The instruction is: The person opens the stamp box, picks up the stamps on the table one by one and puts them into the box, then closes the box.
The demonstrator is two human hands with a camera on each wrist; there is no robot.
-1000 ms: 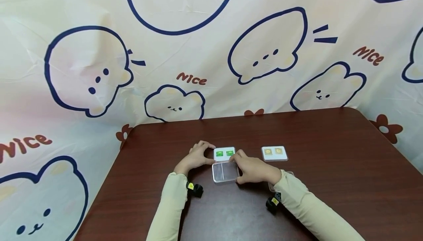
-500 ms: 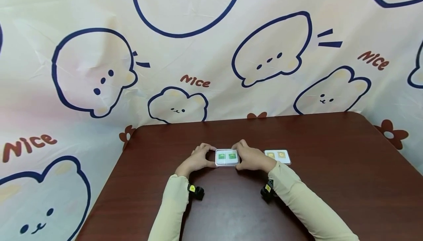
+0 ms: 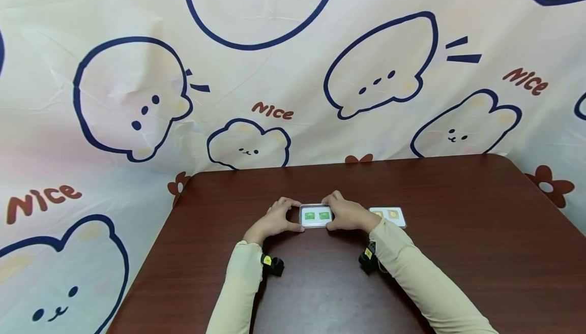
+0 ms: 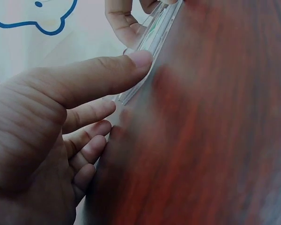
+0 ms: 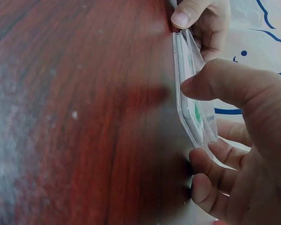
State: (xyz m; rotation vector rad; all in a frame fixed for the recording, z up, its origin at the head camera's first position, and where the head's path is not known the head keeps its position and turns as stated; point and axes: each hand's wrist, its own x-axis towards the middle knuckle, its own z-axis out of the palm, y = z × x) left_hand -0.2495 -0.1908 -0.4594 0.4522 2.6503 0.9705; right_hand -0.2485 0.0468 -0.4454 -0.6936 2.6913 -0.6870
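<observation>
A flat clear plastic case (image 3: 316, 216) lies on the table, its white insert showing two green squares. Over it sits a clear lid (image 5: 209, 117), which slants away from the case in the right wrist view. My left hand (image 3: 273, 220) spans the case's left end, thumb at the front edge and index finger at the back corner. From the other end my right hand (image 3: 349, 215) pinches the lid between thumb and fingers, its thumb (image 5: 196, 89) right at the front edge. In the left wrist view the left thumb (image 4: 140, 58) presses along the case's edge.
A second case (image 3: 396, 215) with yellow squares on white lies to the right, partly hidden by the right hand and sleeve. A dark wooden table (image 3: 458, 252) stretches around, with a printed cloth (image 3: 306, 69) behind it.
My right hand has carried the clear lid from in front of the green-square case up and back onto it. The left hand has stayed at the case's left end.
</observation>
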